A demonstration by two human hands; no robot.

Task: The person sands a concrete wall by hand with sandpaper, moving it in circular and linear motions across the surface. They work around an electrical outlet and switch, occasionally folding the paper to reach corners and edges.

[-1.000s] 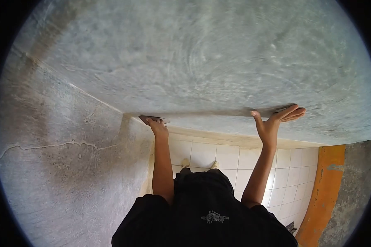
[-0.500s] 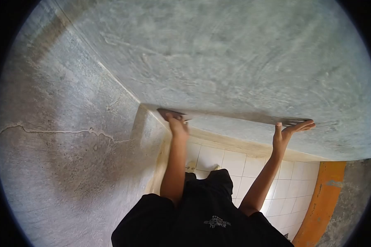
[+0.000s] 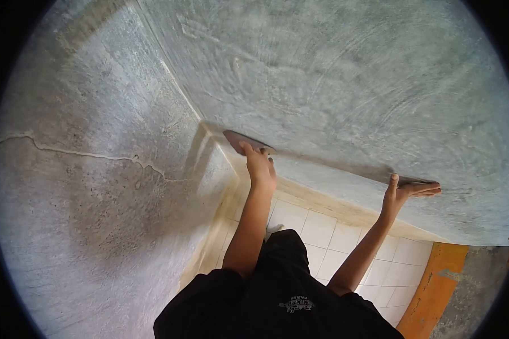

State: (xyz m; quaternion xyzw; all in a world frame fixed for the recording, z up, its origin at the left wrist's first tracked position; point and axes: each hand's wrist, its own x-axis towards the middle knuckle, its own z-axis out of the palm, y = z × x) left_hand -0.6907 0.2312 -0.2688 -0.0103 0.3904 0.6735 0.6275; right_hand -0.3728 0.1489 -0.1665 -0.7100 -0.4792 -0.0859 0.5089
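My left hand (image 3: 260, 165) is closed around the edge of a flat brown sheet (image 3: 244, 141) that looks like sandpaper. It presses the sheet against the grey plastered wall (image 3: 322, 79), just right of the inner corner. Some of the sheet is hidden behind the fingers. Farther right, my right hand (image 3: 404, 192) lies against the same wall, empty, its fingers stretched out and the thumb pointing up.
A second grey wall (image 3: 96, 203) with a long crack (image 3: 85, 153) meets the first at the left corner. Below are white floor tiles (image 3: 322, 229). At the lower right runs an orange painted band (image 3: 444, 274).
The view has tilted, so the corner and crack sit higher. My left hand still holds the sheet near the corner. My right hand appears slightly lower and farther right, its fingers closer together.
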